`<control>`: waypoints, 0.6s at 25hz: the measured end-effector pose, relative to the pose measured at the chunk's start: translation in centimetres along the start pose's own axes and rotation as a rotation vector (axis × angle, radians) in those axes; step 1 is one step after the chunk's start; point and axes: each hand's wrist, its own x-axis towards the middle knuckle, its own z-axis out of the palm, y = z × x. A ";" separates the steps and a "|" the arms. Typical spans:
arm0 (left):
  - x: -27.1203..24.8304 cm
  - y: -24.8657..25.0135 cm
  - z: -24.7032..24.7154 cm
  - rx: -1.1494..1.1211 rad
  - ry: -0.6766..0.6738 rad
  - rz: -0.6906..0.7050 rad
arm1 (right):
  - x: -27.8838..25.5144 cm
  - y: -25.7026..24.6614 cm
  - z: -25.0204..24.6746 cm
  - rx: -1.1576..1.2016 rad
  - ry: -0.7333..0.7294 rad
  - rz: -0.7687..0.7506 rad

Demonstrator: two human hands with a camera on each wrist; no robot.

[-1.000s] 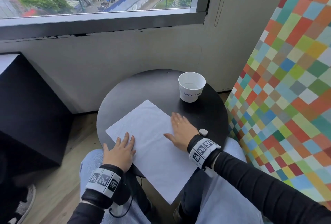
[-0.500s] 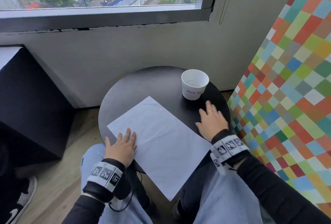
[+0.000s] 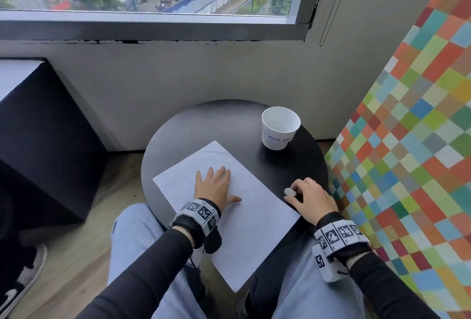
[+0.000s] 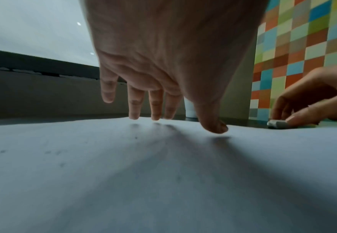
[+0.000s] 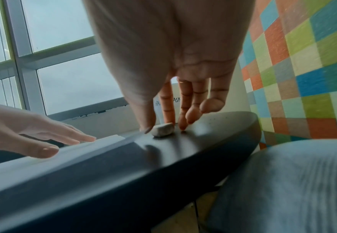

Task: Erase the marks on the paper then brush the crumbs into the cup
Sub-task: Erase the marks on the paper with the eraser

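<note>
Presently, on the round black bench (image 3: pixel 193 127): one sheet of paper (image 3: pixel 254 221), pressed flat under my left hand (image 3: pixel 214 187) with straight fingers; one eraser (image 3: pixel 290 192) just beside the paper's right edge, pinched by my right hand (image 3: pixel 309 197), thumb and fingertips around it; one white cup (image 3: pixel 279 131), upright at the far side.

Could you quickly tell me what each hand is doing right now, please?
Left hand: open, fingers straight, pressing flat on the paper.
Right hand: thumb and fingers pinching the eraser, which sits on the table.
</note>
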 end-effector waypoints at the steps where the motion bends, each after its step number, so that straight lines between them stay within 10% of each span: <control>1: 0.2 0.2 0.3 0.009 -0.011 0.006 | 0.1 -0.1 0.1 0.006 -0.002 -0.009; 7: 0.1 0.6 0.9 0.031 0.014 0.022 | 0.9 -0.6 0.2 0.260 0.079 -0.094; 15: 0.0 0.3 1.9 0.033 -0.061 0.118 | 1.1 -3.1 1.6 0.459 -0.193 -0.241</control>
